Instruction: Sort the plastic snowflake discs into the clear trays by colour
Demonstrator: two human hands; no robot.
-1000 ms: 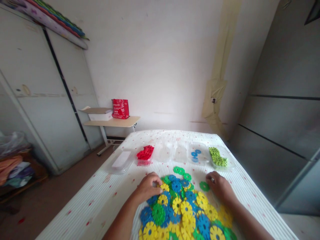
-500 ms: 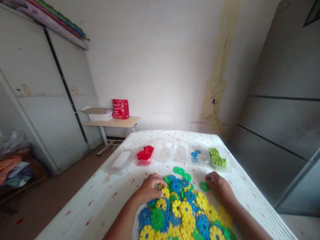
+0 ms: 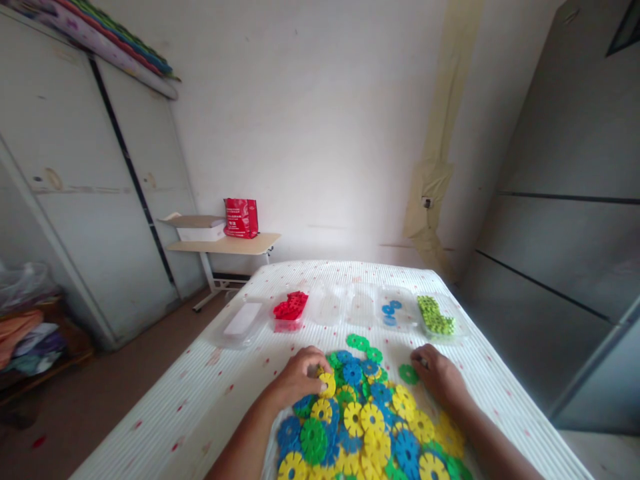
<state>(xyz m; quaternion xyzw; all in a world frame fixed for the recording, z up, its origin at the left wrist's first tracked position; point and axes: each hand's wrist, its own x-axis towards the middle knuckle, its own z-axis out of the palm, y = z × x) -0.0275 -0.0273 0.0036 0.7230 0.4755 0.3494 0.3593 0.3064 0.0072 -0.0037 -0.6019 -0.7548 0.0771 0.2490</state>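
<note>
We list, from left to right:

1. Side table (image 3: 225, 245) by the wall, well apart from the bench. It carries an open cardboard box (image 3: 197, 227) and a red bag (image 3: 241, 217).
2. Bench (image 3: 200, 407), covered with a white cloth with red dots. A row of clear trays runs across its far half.
3. First tray (image 3: 243, 320), holding a flat white piece.
4. Red pieces (image 3: 291, 307), heaped in the second tray.
5. Two clear trays (image 3: 345, 303) side by side, with nothing visible in them.
6. Left hand (image 3: 297, 377), at the near left edge of the pile. Its grip is pressed together, thumb and fingertips pinching the yellow disc (image 3: 327, 385), which sits at the pile's upper left, touching its neighbours.
7. Pile of discs (image 3: 370, 427), toothed and coloured yellow, blue and green. It lies on the near middle of the bench between our two hands.
8. Blue discs (image 3: 391, 308), a few in the fifth tray.
9. Green disc (image 3: 409, 374), lying alone and flat on the cloth, just beside the right fingertips.
10. Right hand (image 3: 440, 379), palm down at the pile's upper right with fingers curled. We cannot tell whether its grip holds anything.
11. Light-green pieces (image 3: 436, 315), stacked in the last tray.
</note>
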